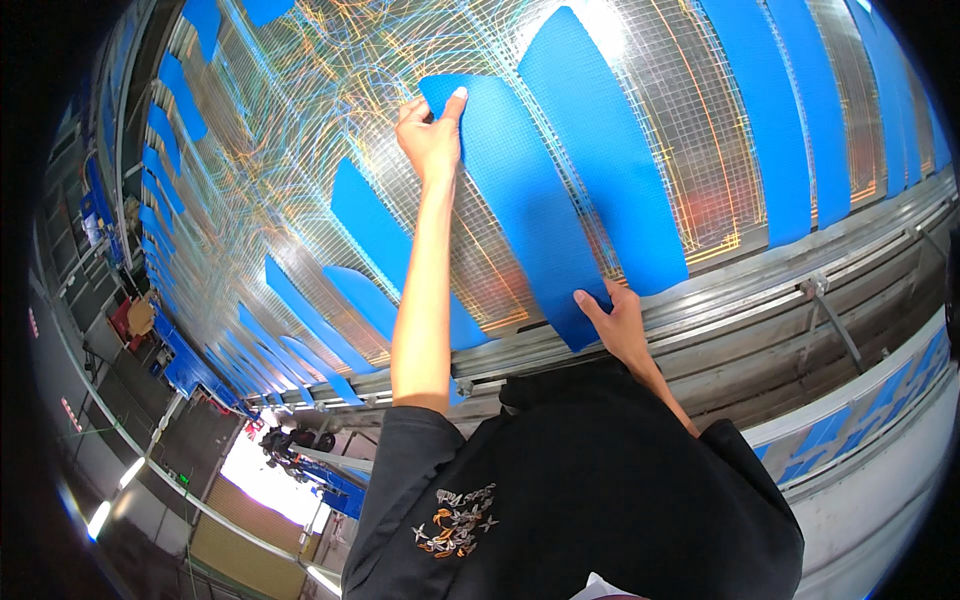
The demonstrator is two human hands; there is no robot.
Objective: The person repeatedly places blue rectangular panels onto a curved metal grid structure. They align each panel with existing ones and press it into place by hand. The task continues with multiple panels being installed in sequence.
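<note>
Strip (508,170), long textured blue, has L grip (437,120) & R grip (598,301) pinching opp. ends.

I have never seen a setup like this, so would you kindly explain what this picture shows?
There is no robot here: a person works with two bare hands. The picture comes from a wide fisheye camera on that person's head, looking down, so straight edges bend. In front is a shiny surface covered with coloured grid and curved lines; long blue pieces lie across it. The left hand grips the far end of one blue strip. The right hand touches the same strip near its close end; whether it pinches it is unclear. A metal rail runs along the near edge.
</note>
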